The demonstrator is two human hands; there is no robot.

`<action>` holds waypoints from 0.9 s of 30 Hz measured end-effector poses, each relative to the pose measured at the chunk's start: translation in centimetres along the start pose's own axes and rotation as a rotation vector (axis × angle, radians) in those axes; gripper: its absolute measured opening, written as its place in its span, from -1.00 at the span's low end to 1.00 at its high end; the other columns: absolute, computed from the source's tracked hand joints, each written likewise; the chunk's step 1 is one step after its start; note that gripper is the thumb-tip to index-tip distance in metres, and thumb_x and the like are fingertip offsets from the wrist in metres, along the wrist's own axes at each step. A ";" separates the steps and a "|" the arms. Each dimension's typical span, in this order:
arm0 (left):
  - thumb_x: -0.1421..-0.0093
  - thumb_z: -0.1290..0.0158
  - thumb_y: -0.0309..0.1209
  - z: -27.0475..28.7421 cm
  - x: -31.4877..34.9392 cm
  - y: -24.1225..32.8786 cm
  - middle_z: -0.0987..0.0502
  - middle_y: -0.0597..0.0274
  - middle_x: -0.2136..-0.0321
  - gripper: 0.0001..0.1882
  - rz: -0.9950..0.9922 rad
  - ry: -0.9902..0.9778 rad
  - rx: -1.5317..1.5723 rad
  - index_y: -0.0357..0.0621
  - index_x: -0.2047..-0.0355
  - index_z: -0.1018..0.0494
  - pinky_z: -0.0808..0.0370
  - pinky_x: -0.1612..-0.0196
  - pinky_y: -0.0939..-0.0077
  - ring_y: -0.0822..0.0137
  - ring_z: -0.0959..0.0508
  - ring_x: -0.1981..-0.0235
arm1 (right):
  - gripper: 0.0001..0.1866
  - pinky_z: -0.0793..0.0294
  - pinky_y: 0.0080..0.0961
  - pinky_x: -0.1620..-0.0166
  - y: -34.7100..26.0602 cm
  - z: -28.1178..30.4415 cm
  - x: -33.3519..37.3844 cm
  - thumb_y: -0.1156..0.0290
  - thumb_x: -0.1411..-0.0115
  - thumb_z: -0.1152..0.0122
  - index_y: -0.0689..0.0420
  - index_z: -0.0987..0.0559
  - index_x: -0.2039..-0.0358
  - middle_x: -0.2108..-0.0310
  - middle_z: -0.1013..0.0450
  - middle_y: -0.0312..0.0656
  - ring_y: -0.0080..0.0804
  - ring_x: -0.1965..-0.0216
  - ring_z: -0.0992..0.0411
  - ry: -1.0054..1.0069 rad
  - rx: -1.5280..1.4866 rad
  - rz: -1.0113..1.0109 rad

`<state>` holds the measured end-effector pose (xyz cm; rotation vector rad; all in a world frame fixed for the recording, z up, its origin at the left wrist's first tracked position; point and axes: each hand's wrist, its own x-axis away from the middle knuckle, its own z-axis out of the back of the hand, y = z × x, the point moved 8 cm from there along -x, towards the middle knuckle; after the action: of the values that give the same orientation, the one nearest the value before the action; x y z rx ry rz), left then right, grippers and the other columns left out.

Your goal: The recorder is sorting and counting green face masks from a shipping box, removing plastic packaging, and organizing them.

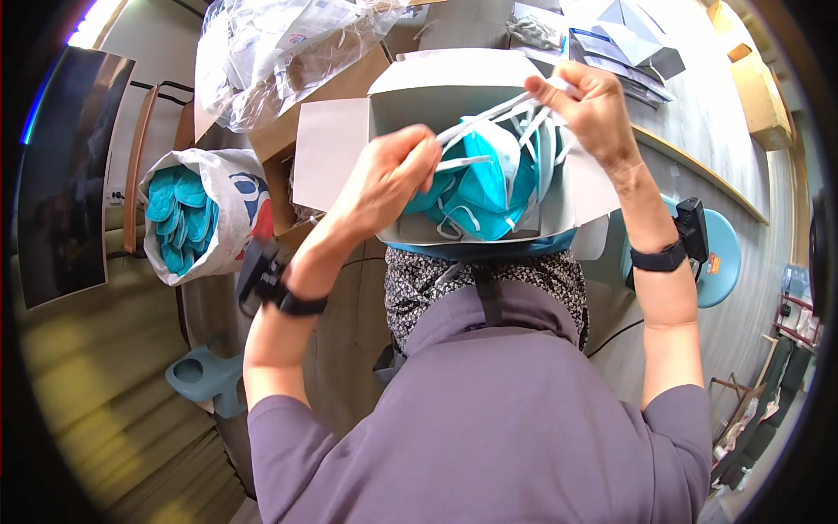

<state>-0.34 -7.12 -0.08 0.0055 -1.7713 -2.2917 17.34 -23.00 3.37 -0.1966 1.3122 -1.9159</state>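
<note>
Both hands are raised over an open white cardboard box [336,153] in front of me. My left hand [393,179] is closed on white elastic straps at the box's left side. Higher up at the right, my right hand [594,113] grips the other end of the straps [497,112], which are stretched between the hands. Turquoise and white face masks [493,175] hang from or lie under these straps inside the box. How many straps each hand holds is hidden by the fingers.
To the left stands a white fabric bag [229,179] full of turquoise mask pieces [179,218]. A brown carton with clear plastic wrapping [279,61] is behind it. Flat folded boxes [624,48] lie at the back right. A light-blue stool [720,253] stands by my right arm.
</note>
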 end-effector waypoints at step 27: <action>-0.25 -0.04 -0.53 0.6 -2.2 7.7 -0.51 0.05 0.30 -0.84 -0.358 0.156 -0.734 -0.17 0.15 -0.47 -0.45 0.27 0.35 0.04 -0.52 0.31 | -0.59 -0.40 -0.60 0.28 -2.2 -1.7 2.0 0.34 0.07 -0.57 0.24 -0.62 0.24 0.42 -0.42 -0.30 -0.57 0.38 -0.38 -0.073 -0.220 0.188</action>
<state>3.15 -7.88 7.13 0.3810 -0.8231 -2.9618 13.94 -22.79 3.83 -0.2424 1.4393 -1.5935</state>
